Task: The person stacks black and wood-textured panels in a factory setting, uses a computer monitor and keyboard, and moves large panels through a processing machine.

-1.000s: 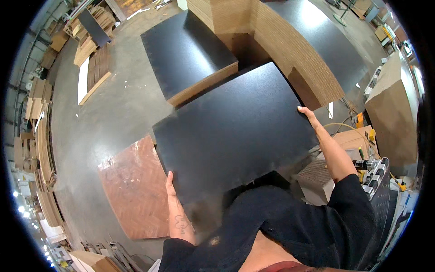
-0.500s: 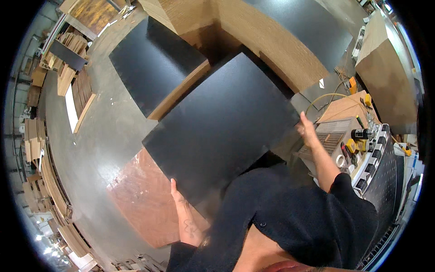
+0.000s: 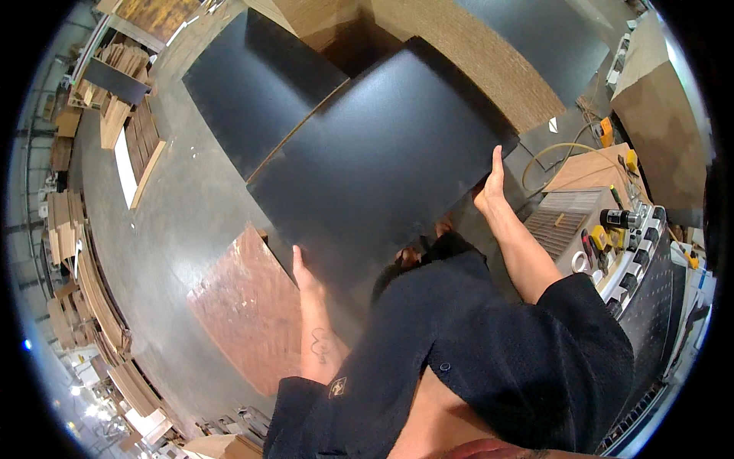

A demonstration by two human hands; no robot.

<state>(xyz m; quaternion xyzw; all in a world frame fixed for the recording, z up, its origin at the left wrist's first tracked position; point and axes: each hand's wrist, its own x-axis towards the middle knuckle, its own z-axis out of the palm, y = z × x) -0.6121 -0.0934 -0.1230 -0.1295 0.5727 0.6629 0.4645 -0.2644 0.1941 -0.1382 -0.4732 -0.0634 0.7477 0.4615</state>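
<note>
A large black rectangular panel point(image 3: 382, 161) lies across the space in front of me, tilted in view. My left hand point(image 3: 308, 277) grips its near left edge, thumb on the top face and the other fingers hidden beneath. At the near right corner my right hand point(image 3: 491, 182) holds it the same way, thumb pointing up along the edge. The panel's far left edge lines up against a stack topped with a black sheet point(image 3: 256, 99). Whether the panel rests on anything underneath is hidden.
A long stack with brown edges and a dark top point(image 3: 535, 46) stands beyond. To the right is a cart point(image 3: 612, 287) with tools and tape, near a yellow hose point(image 3: 527, 172). A reddish-brown board point(image 3: 248, 310) lies at left; wood stacks point(image 3: 69, 229) line the far left.
Both hands have pushed the black panel forward, away from my body. It now hides most of the stack's brown side, and my feet show below its near edge.
</note>
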